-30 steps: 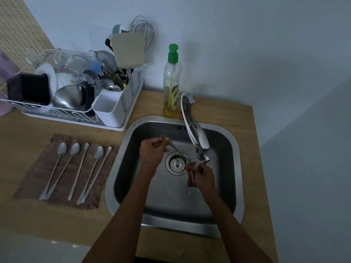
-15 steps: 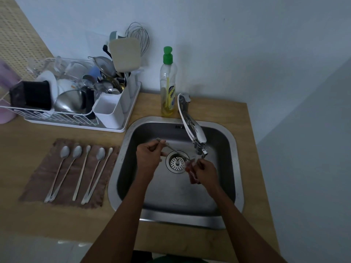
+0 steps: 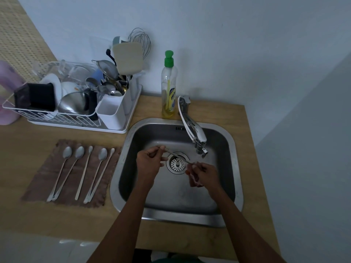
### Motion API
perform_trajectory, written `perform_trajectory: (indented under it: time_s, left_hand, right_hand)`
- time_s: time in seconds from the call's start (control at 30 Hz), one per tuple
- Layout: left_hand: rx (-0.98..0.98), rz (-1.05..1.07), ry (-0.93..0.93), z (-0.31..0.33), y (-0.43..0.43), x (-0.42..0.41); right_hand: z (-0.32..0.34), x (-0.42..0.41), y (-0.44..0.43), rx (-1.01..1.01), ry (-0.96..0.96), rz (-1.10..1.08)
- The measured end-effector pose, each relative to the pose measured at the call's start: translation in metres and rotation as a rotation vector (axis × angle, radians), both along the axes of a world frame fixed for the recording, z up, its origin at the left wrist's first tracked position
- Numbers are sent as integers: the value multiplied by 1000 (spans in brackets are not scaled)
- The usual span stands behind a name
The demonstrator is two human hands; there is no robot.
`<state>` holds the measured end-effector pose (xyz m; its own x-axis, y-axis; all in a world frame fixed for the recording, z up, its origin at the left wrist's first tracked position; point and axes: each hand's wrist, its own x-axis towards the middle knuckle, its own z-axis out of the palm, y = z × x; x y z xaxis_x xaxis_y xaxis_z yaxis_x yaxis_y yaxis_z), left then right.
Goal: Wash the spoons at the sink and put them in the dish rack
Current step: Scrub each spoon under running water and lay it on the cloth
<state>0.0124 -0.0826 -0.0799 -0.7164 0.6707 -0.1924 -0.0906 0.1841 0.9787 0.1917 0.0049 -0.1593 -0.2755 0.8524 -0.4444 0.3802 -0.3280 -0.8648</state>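
Both hands have barely shifted over the sink (image 3: 117, 186): the left hand (image 3: 150, 164) pinches the spoon (image 3: 176, 155) steady while the right hand (image 3: 207, 174) grips a reddish pad (image 3: 193, 182) to scrub it.

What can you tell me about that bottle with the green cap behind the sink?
The soap bottle is slim, clear plastic with a green cap and a yellow-and-blue label. Yellow liquid fills only its lowest part. It stands upright on the wooden counter behind the sink rim, close beside the tap base; only the counter plainly touches it.
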Motion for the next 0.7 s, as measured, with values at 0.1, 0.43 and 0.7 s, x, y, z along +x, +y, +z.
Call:
perform_trajectory:
  time_s: [0.1,0.43,0.7]
  left_hand:
    - [-11,-39,6,1,-3,4]
    - [-14,-29,-48,-7,-16,0]
    - [-40,-42,-42,-9,-22,-2]
  right_hand:
    - [5,2,0,-14,-26,-118]
    - [8,8,0,28,-19,-48]
    - [18,4,2,55,-17,-75]
